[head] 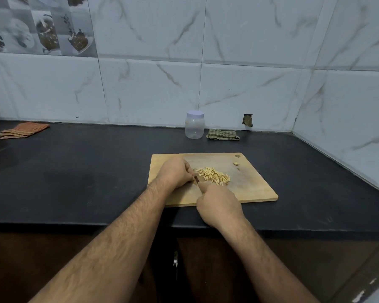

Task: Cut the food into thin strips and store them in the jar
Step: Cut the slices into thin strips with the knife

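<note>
One pile of pale thin strips (213, 176) lies near the middle of the wooden cutting board (256, 189), which sits on the dark bench (85, 176). Just left of the pile, the left hand (175, 172) has its fingers curled down, pinching a small dark-skinned piece of food (194, 177) against the board. The right hand (219, 206) is closed round what looks like a knife handle; the blade itself is mostly hidden, its tip meeting the pinched piece (197, 181). Two small bits (236, 164) lie on the far right of the board, apart from the pile.

By the look of it the cutting step is in hand and close to done, since little uncut food shows. The next move calls for fine slices through a very small piece, with fingertips tucked clear of the edge.

Storing has not begun: the clear plastic jar (194, 127) stands by the far wall, well apart from the board, with its white lid (195, 114) on. A folded green cloth (222, 134) lies just right of it, and an orange striped cloth (23, 130) sits far left.
</note>
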